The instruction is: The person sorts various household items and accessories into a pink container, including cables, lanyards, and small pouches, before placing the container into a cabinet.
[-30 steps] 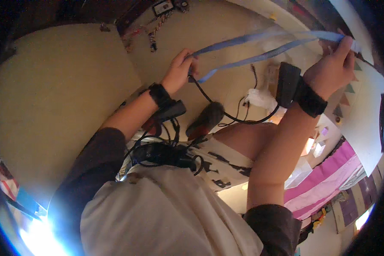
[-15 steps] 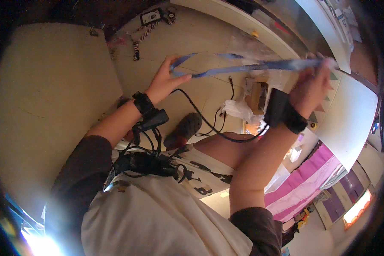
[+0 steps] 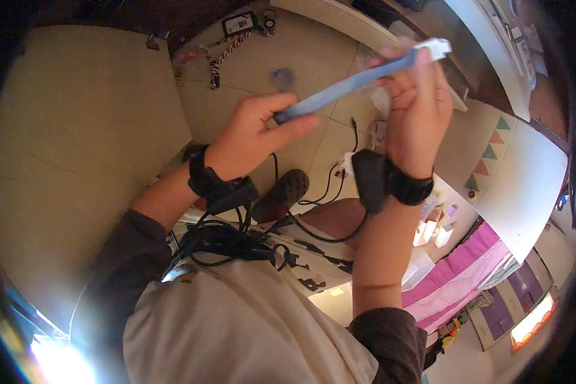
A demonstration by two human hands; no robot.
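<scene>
A blue fabric strap [image 3: 349, 88], like a lanyard, stretches slanting between my two hands above the floor. My left hand [image 3: 253, 131] is closed on its lower left end, with thumb and fingers pinching it. My right hand [image 3: 422, 109] grips the upper right end, its fingers blurred by motion. A small white piece [image 3: 436, 48] sticks out past the right fingertips; its kind is too blurred to tell. Beyond my left fingers shows a blurred blue patch [image 3: 281, 78], perhaps a loop of the same strap. Both wrists carry black bands with boxy devices.
Black cables [image 3: 329, 238] run between the wrist devices and my lap. A braided rope [image 3: 227, 54] lies on the tiled floor near a dark box-like item [image 3: 239, 24]. A large beige panel [image 3: 89, 109] stands on the left. White furniture [image 3: 525, 179] and pink-striped fabric [image 3: 457, 269] are at right.
The wide blue loop has been drawn into one narrow band. My right hand has come inward and turned, and the white piece now shows. My left hand has moved slightly right and lower.
</scene>
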